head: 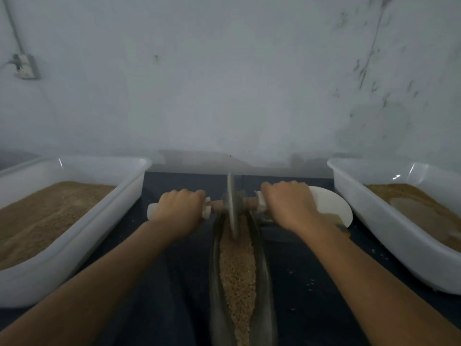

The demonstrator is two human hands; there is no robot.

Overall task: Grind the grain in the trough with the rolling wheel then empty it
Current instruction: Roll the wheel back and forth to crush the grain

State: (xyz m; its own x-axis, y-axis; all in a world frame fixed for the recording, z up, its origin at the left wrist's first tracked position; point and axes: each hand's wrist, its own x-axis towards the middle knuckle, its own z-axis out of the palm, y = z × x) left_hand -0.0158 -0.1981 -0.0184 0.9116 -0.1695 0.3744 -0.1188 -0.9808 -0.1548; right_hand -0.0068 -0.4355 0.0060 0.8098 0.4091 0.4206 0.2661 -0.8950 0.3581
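A long, narrow dark metal trough [215, 283] runs away from me down the middle of the dark table. It holds a strip of tan grain [238, 275]. A thin metal rolling wheel [232, 208] stands upright in the trough's far part, its lower edge in the grain. A wooden axle passes through the wheel, with white-wrapped handles at both ends. My left hand [180, 208] is closed around the left handle. My right hand [289, 204] is closed around the right handle.
A white plastic tub [82, 236] with brown ground material stands at the left. Another white tub [389, 236] with brown material stands at the right. A white plate [331, 203] lies behind my right hand. A grey wall rises just behind the table.
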